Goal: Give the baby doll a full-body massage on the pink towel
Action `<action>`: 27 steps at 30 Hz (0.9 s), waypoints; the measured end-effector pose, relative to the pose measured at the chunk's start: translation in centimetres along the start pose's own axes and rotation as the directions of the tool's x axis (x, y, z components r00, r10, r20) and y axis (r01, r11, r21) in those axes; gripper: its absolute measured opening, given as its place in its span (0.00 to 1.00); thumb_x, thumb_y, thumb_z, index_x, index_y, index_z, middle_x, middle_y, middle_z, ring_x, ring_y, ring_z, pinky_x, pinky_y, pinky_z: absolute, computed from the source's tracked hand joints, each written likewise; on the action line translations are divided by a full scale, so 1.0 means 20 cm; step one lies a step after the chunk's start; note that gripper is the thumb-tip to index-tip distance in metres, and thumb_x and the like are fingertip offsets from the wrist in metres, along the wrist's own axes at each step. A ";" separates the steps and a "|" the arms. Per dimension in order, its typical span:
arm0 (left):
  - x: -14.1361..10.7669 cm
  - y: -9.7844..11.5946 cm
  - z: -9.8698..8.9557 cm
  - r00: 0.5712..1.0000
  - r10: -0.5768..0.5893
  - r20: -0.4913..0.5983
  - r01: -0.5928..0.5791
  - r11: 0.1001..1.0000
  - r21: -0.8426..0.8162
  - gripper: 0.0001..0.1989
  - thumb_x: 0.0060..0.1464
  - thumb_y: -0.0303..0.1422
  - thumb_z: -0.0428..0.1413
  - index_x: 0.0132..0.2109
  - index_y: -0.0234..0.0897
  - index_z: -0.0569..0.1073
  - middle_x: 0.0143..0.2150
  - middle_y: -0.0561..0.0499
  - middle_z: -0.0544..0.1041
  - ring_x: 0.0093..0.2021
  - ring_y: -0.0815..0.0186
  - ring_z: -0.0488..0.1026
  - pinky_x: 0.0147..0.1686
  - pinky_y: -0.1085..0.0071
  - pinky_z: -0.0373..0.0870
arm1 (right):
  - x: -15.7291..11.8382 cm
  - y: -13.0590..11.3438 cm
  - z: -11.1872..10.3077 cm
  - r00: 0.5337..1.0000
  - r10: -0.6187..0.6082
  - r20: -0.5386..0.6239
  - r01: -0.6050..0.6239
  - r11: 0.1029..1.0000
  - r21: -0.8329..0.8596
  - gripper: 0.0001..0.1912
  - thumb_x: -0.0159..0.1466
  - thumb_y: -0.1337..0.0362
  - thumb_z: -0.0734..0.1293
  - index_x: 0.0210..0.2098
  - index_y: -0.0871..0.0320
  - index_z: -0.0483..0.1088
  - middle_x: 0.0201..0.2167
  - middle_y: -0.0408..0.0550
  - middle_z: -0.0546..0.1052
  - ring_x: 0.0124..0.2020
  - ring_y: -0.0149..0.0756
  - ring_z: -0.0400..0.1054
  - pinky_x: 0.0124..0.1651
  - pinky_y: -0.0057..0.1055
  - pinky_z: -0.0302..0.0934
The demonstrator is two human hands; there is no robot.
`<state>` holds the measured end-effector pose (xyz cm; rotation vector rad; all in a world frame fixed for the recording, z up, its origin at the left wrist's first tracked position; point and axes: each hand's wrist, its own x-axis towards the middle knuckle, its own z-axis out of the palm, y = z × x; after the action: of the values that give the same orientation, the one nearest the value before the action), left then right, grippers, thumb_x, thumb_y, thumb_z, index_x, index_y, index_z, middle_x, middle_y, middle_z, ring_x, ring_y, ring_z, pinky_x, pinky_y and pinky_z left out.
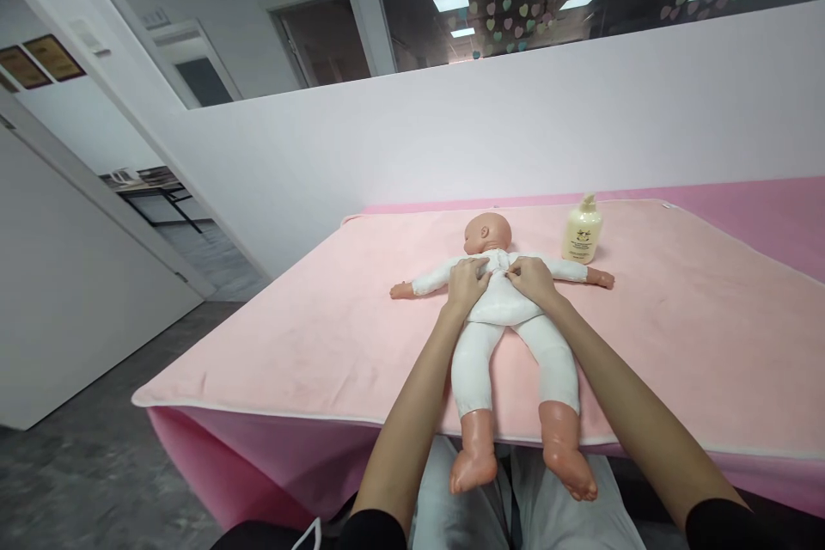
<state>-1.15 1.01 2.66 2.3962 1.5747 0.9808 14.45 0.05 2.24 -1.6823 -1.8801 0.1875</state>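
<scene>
A baby doll (506, 305) with a white cloth body lies stretched out on a pink blanket (322, 318), its head turned to the left. Its arms spread to both sides, and its bare feet hang past the table's near edge. Both my hands are on the upper torso, just below the neck. My left hand (467, 282) has its fingers curled in on the white cloth near the left shoulder. Opposite it, my right hand (534, 280) is closed on the cloth, thumb and fingers together near the middle. My fingertips are partly hidden.
A pale yellow pump bottle (582, 232) stands behind the doll's right-hand arm. A white wall (516, 129) with a window above borders the table's far side. At the left are a door (77, 275) and grey floor. My legs are under the near edge.
</scene>
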 end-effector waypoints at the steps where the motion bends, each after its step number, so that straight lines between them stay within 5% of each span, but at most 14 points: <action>1: 0.01 0.00 0.00 1.000 -0.024 0.008 0.024 1.000 0.015 0.14 0.52 0.29 0.56 0.47 0.36 0.76 0.48 0.46 0.77 0.50 0.58 0.71 0.52 0.63 0.64 | -0.01 -0.01 0.00 1.000 0.004 0.002 -0.004 1.000 -0.023 0.08 0.57 0.68 0.64 0.28 0.58 0.77 0.35 0.49 0.79 0.39 0.38 0.71 0.41 0.29 0.60; 6: 0.03 0.02 0.01 0.995 -0.103 -0.007 0.103 0.993 0.064 0.08 0.53 0.28 0.55 0.39 0.36 0.77 0.40 0.46 0.79 0.43 0.59 0.74 0.46 0.64 0.65 | -0.03 -0.02 0.00 0.997 -0.008 -0.072 0.007 1.000 -0.009 0.10 0.58 0.68 0.61 0.31 0.57 0.76 0.35 0.50 0.78 0.39 0.40 0.71 0.42 0.31 0.61; 12: 0.02 -0.01 0.03 0.993 -0.109 -0.049 0.108 0.994 -0.013 0.06 0.52 0.27 0.57 0.37 0.37 0.78 0.38 0.48 0.80 0.40 0.61 0.75 0.44 0.66 0.66 | 0.03 0.02 0.05 0.930 0.042 -0.366 0.041 0.976 0.216 0.17 0.61 0.65 0.58 0.47 0.59 0.71 0.46 0.53 0.75 0.50 0.41 0.67 0.52 0.37 0.60; 18: 0.01 -0.02 0.05 0.988 -0.125 -0.094 0.118 0.990 -0.080 0.05 0.51 0.28 0.58 0.36 0.37 0.78 0.36 0.47 0.80 0.40 0.61 0.75 0.44 0.65 0.67 | 0.09 0.06 0.07 0.997 0.016 -0.076 -0.008 0.994 0.112 0.16 0.57 0.66 0.65 0.45 0.61 0.74 0.46 0.53 0.76 0.49 0.41 0.70 0.55 0.34 0.59; 27: 0.01 -0.04 0.09 0.979 -0.126 -0.159 0.092 0.975 -0.202 0.06 0.49 0.27 0.60 0.36 0.38 0.79 0.37 0.49 0.80 0.40 0.61 0.74 0.45 0.63 0.68 | 0.14 0.02 0.07 0.996 0.060 -0.061 -0.066 0.994 -0.092 0.11 0.60 0.65 0.63 0.31 0.61 0.78 0.35 0.57 0.79 0.37 0.40 0.73 0.40 0.29 0.61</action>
<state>-0.81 2.01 0.99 2.1215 1.5633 1.2823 14.13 3.05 1.87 -1.7924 -1.8199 0.0756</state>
